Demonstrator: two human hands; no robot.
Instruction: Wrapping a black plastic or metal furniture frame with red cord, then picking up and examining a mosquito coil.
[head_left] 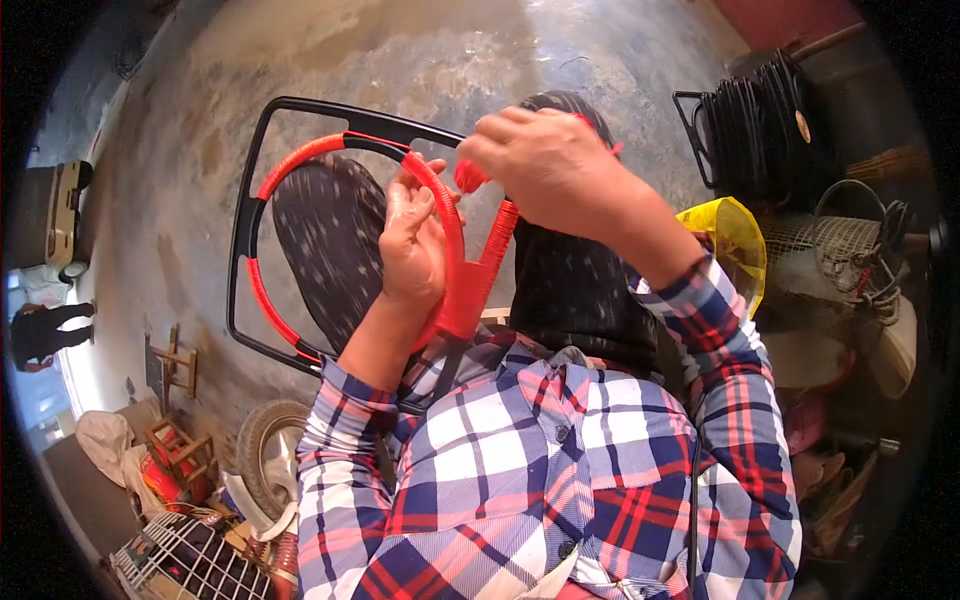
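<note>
lh (414, 252) – red-wrapped ring (298, 161), rh (548, 165) – red cord (469, 176)

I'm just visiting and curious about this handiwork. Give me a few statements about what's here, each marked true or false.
1. The left hand touches a hoop. True.
2. Red wrapping covers the whole hoop. False: black stretches show between the red sections.
3. The right hand holds a red bundle. True.
4. The person wears gloves. False: both hands are bare.
5. Nothing yellow is in view. False: a yellow plastic bag is on the person's right.
6. A tire is on the person's left. True.
</note>
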